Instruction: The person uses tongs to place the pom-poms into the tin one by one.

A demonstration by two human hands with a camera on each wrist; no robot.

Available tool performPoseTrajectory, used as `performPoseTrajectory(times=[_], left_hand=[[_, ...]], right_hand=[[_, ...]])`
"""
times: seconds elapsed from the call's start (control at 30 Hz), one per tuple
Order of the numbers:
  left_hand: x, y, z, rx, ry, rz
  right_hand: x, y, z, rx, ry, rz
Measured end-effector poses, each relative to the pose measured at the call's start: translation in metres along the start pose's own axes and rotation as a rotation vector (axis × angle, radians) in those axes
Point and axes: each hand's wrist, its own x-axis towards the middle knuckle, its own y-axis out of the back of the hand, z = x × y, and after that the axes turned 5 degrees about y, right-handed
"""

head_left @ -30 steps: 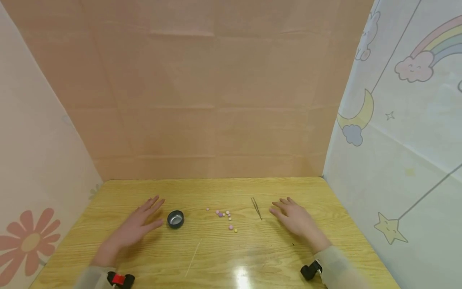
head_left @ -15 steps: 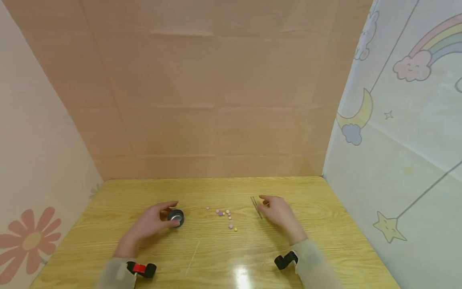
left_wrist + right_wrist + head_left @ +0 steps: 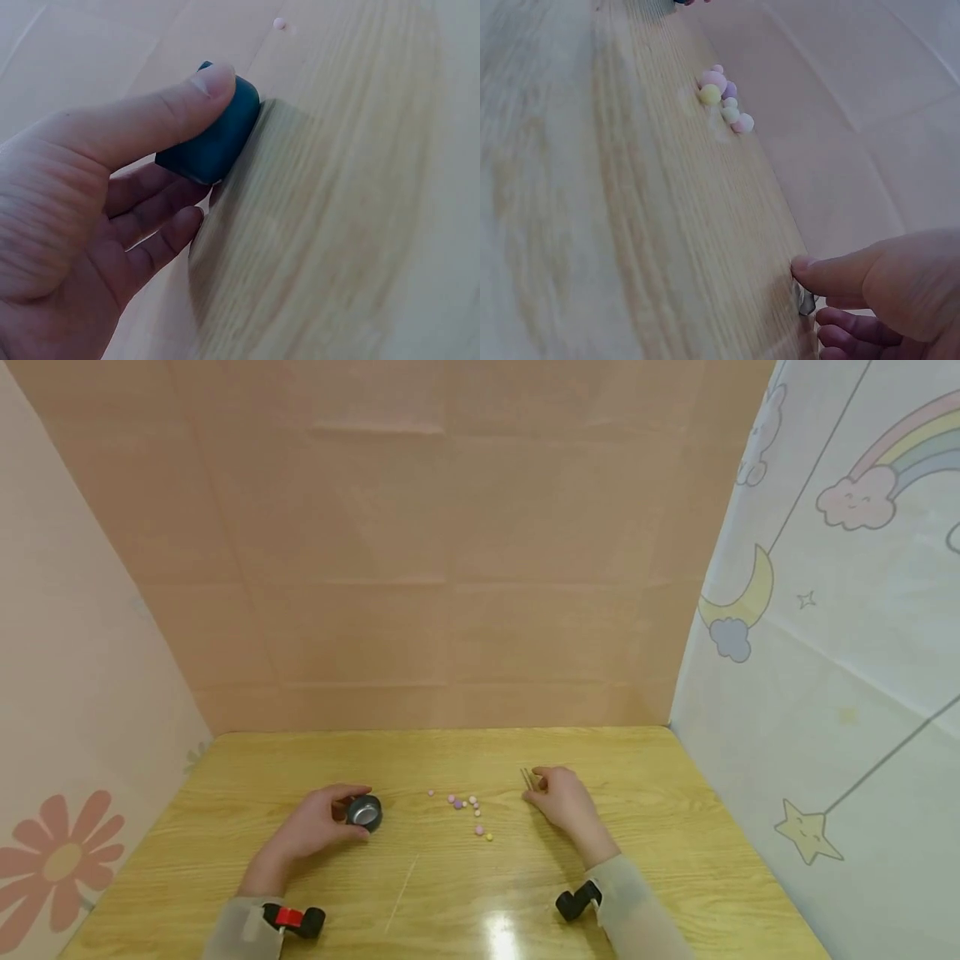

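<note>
A small round dark bowl (image 3: 365, 812) with a shiny inside stands at the left of the wooden table. My left hand (image 3: 307, 825) grips it by its side; in the left wrist view the thumb lies against the teal-looking wall of the bowl (image 3: 217, 142), with the fingers partly hidden behind. To the right, thin metal tweezers (image 3: 527, 779) lie under my right hand (image 3: 566, 803), which pinches them between thumb and fingers. The right wrist view shows only a short piece of the tweezers (image 3: 806, 300). Several small pastel balls (image 3: 458, 804) lie between the hands.
The wooden table (image 3: 442, 877) ends at an orange-brown sheet (image 3: 450, 610) hanging behind it. Patterned white panels (image 3: 847, 610) rise on both sides. A yellow ball (image 3: 490, 837) lies nearest the front of the scattered balls.
Both hands have moved inward from beside the things. The left has closed round the bowl, and the right has come down on the tweezers and taken hold of them. The balls stay put.
</note>
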Motion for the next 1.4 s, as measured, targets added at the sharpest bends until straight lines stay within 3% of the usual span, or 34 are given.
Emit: performPoseTrajectory(times=[0.27,0.73,0.93,1.27,1.4], left_hand=[[-0.002,0.0,0.001,0.018,-0.001,0.003],[-0.002,-0.003,0.004,-0.004,-0.003,0.018],[0.002,-0.008,0.003,-0.042,-0.026,0.006],[0.004,-0.011,0.0,-0.088,-0.012,-0.019],[0.004,-0.012,0.001,-0.086,-0.022,-0.02]], right_hand=[[-0.001,-0.002,-0.001,0.016,0.004,0.007],[-0.004,-0.003,-0.003,0.027,0.093,-0.005],[-0.005,-0.003,-0.008,0.053,0.122,-0.066],[-0.013,0.003,-0.009,0.038,0.355,-0.194],[-0.015,0.006,-0.009,0.035,0.398,-0.24]])
